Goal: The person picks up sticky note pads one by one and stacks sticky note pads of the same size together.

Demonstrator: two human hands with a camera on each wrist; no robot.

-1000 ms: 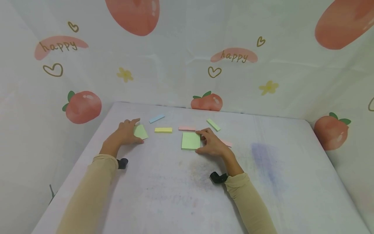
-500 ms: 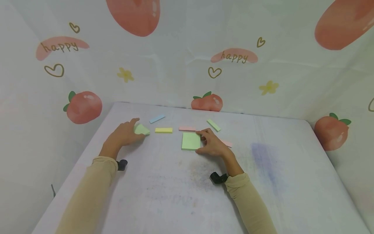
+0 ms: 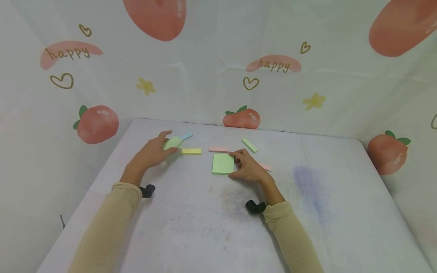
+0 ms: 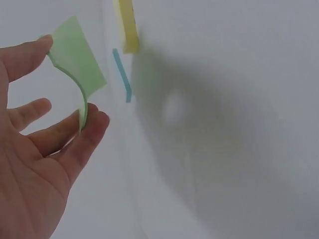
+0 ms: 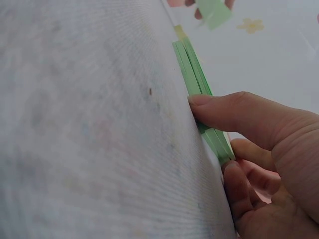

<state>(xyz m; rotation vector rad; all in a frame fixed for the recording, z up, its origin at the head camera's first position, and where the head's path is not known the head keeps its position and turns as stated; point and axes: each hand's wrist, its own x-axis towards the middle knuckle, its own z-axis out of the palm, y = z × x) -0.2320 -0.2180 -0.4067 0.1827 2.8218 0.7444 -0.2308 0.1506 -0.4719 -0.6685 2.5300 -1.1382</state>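
Two hands busy: left hand (image 3: 150,153) pinches a curled green note (image 4: 75,69) above the table's (image 3: 307,212) far left, right hand (image 3: 248,167) clamps the green pad (image 3: 223,163) mid-table. I'd keep the pad pinned and carry the note by its edge, uncreased.

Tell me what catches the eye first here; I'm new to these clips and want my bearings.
A curled green sticky note pinched in the left hand, lifted off the white table at its far left. At mid-table the right hand grips a green sticky-note pad, with yellow, blue and pink strips scattered behind.
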